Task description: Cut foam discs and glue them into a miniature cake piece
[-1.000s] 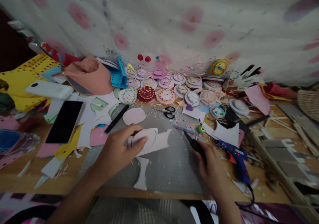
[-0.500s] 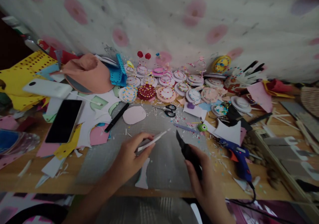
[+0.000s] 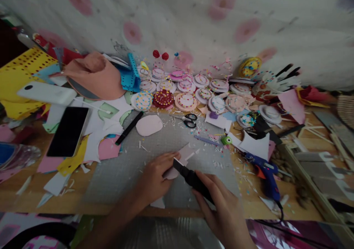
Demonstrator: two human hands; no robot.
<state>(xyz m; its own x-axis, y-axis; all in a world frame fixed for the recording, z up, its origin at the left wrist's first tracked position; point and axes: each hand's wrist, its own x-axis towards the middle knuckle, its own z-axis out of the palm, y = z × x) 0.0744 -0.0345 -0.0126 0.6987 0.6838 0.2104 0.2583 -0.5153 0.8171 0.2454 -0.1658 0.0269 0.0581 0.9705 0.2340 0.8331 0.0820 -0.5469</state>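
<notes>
My left hand (image 3: 157, 177) pinches a pale foam or card piece (image 3: 186, 154) over the grey cutting mat (image 3: 121, 179). In my right hand (image 3: 221, 203) is a black utility knife (image 3: 197, 182), its blade pointing up and left. The blade lies across the pale piece, close to my left fingertips; I cannot tell how deep it goes. A thin pale strip sticks out beside the cut edge. Beyond my hands, a rounded pale pink piece (image 3: 149, 125) and black-handled scissors (image 3: 190, 120) lie on the mat. Partly hidden under my left wrist is a white scrap (image 3: 158, 203).
Several small decorated hats (image 3: 186, 102) stand along the back. On the left lie a phone (image 3: 68, 131), a white power bank (image 3: 47, 93), a black marker (image 3: 129, 128) and foam scraps. To the right are a blue glue gun (image 3: 265, 171), its cord and an open box (image 3: 306, 179).
The piece in my left hand has turned from edge-on to flatter and come lower. My right hand has moved left, bringing the knife blade from apart onto the piece.
</notes>
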